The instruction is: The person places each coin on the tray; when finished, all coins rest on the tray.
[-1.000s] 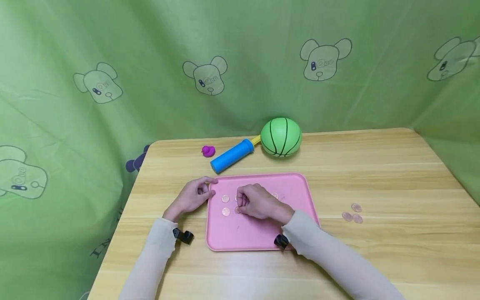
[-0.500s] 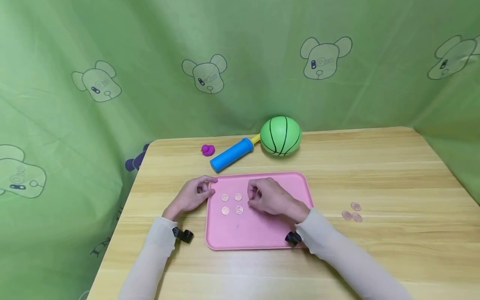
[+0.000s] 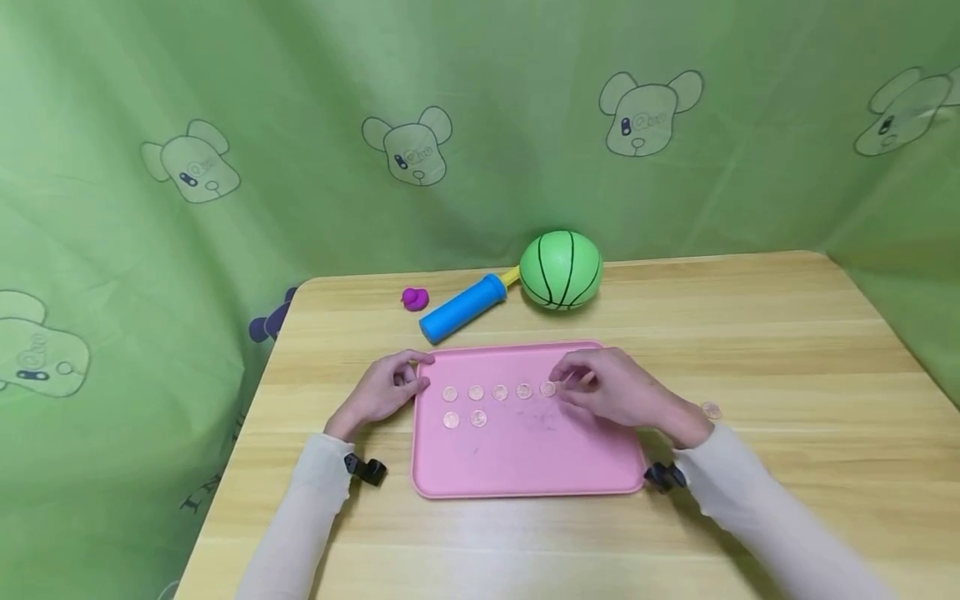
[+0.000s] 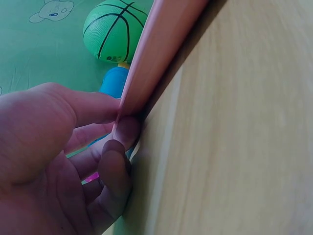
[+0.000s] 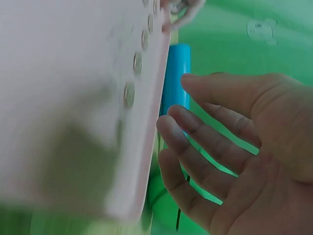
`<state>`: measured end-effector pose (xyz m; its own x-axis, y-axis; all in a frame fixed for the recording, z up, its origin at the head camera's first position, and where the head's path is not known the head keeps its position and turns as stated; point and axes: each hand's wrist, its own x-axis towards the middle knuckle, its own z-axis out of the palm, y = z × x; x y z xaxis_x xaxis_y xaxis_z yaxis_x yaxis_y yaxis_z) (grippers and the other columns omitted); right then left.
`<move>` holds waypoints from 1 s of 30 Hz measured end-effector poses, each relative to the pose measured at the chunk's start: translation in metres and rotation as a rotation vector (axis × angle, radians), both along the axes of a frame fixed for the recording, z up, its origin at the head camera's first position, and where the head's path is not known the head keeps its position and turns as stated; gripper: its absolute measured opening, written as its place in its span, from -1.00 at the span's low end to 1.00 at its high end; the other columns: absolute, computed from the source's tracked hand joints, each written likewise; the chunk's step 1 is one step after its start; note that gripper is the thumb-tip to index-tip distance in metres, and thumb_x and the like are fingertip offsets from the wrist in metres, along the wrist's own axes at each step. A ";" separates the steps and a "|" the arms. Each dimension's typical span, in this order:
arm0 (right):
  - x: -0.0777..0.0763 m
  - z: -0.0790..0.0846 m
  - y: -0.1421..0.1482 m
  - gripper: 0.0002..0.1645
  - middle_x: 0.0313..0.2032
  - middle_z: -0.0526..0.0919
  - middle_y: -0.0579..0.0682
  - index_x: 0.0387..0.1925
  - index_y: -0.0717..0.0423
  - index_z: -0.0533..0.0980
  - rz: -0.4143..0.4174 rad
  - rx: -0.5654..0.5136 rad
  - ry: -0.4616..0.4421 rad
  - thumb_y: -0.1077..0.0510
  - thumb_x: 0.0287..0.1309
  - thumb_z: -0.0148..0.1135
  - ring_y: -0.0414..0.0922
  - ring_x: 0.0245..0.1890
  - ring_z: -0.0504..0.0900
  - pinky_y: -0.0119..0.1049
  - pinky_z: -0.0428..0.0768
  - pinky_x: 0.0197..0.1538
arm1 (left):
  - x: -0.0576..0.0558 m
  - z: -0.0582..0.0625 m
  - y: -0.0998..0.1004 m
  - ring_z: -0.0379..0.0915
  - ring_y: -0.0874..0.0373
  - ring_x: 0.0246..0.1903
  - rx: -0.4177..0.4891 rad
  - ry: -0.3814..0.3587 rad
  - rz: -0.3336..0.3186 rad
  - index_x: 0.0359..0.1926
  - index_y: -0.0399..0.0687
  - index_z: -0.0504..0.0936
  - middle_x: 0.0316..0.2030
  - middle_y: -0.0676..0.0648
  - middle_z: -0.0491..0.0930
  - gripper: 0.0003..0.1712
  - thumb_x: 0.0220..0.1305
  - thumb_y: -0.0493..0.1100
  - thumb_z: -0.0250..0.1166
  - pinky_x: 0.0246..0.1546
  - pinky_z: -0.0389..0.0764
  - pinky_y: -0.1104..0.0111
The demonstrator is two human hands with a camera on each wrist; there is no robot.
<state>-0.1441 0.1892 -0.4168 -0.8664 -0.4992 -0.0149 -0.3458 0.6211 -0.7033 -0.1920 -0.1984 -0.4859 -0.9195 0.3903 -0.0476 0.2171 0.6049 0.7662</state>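
Observation:
A pink tray [image 3: 517, 462] lies on the wooden table, holding a back row of several copper-coloured coins [image 3: 500, 392] and two coins [image 3: 478, 418] in front of them. At the tray's far left corner my left hand [image 3: 378, 396] pinches the rim [image 4: 146, 58] between thumb and fingers. My right hand [image 3: 622, 387] hovers over the right part of the tray, by the rightmost coin [image 3: 548, 388] of the back row. In the right wrist view its fingers [image 5: 195, 161] are loosely bent and spread, with nothing between them.
Behind the tray lie a purple rubber duck [image 3: 416, 299], a blue hand pump [image 3: 463, 308] and a green ball [image 3: 561, 271] with black lines. One loose coin [image 3: 711, 410] shows on the table beyond my right wrist. A green printed curtain [image 3: 510, 192] hangs behind.
My right hand has moved right along the tray, from the front row of coins to the end of the back row, uncovering coins. My left hand stays at the rim.

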 end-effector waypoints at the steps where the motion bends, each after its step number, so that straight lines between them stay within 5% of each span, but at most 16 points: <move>1: 0.001 0.001 0.006 -0.73 -0.05 0.83 0.09 0.02 0.20 0.73 -0.012 0.002 0.000 0.32 0.29 0.50 -0.07 -0.08 0.80 -0.04 0.80 0.08 | 0.000 0.000 0.000 0.45 0.19 -0.42 0.000 -0.002 0.002 0.33 -0.12 0.68 -0.39 -0.03 0.63 -0.58 0.53 -0.24 0.38 -0.24 0.49 0.41; 13: 0.009 0.005 0.072 -0.72 0.03 0.84 0.18 0.07 0.22 0.76 -0.140 0.042 0.098 0.38 0.37 0.39 0.10 0.00 0.81 -0.25 0.81 -0.03 | 0.001 0.000 0.000 0.46 0.19 -0.42 0.002 -0.007 0.005 0.33 -0.10 0.68 -0.38 -0.04 0.63 -0.58 0.51 -0.25 0.39 -0.26 0.50 0.42; 20: 0.017 -0.006 0.100 -0.74 0.07 0.84 0.21 0.07 0.22 0.77 -0.180 0.070 0.116 0.38 0.43 0.33 0.18 0.04 0.82 -0.20 0.82 -0.07 | 0.001 0.000 -0.001 0.46 0.18 -0.41 0.008 0.003 -0.005 0.33 -0.10 0.69 -0.38 -0.04 0.63 -0.58 0.51 -0.26 0.39 -0.26 0.49 0.42; 30: 0.032 -0.021 0.143 -0.74 0.07 0.82 0.26 0.09 0.19 0.76 -0.235 0.131 0.082 0.34 0.43 0.36 0.15 -0.02 0.84 -0.45 0.75 -0.12 | 0.002 -0.002 0.000 0.47 0.17 -0.40 0.017 -0.003 0.009 0.32 -0.09 0.69 -0.38 -0.06 0.64 -0.59 0.51 -0.26 0.39 -0.25 0.50 0.41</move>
